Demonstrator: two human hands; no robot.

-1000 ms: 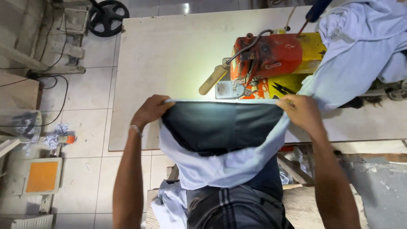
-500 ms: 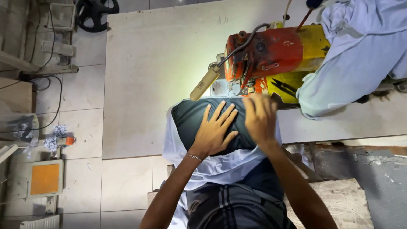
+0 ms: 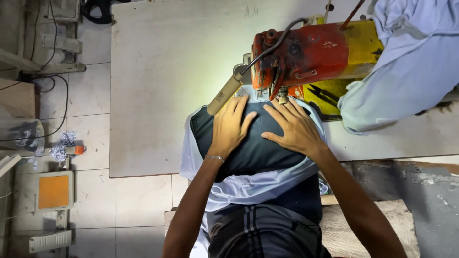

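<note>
A dark teal fabric piece (image 3: 258, 153) edged with pale blue cloth (image 3: 248, 186) lies on the white sewing table (image 3: 162, 86), its far edge under the needle of an orange and yellow sewing machine (image 3: 311, 52). My left hand (image 3: 229, 126) rests flat on the dark fabric, fingers spread, near the machine's small lamp (image 3: 224, 95). Beside it, my right hand (image 3: 294, 126) also presses flat on the fabric, fingertips close to the presser foot (image 3: 282, 98).
A heap of pale blue garments (image 3: 406, 62) is draped over the machine's right side. On the tiled floor at left lie cables, a crumpled scrap (image 3: 64, 148) and a box with an orange panel (image 3: 52, 191). A wooden bench (image 3: 368, 229) is under me.
My hands released the lifted fabric edge, laid the piece down and slid it forward under the machine's needle. Both palms now lie flat on it.
</note>
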